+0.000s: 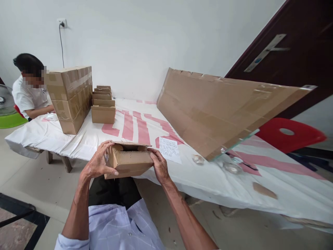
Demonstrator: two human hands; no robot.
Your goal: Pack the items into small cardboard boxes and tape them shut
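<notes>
Between my two hands is a small brown cardboard box [134, 164], held above my lap at the table's front edge. Its top flap stands partly lifted, and a dark gap shows along the opening. My left hand [100, 163] grips the box's left end, thumb on the near face and fingers at the upper corner. At the upper right corner my right hand [159, 164] pinches the edge, its fingers partly hidden. What the box holds inside cannot be seen.
A row of small open boxes [103, 114] stands behind, beside stacked taped cartons [70, 99]. A large cardboard sheet [215, 111] leans at the right. Tape rolls [198, 159] and a printed paper [169, 149] lie on the cloth-covered table [85, 144]. Another person [31, 90] sits at far left.
</notes>
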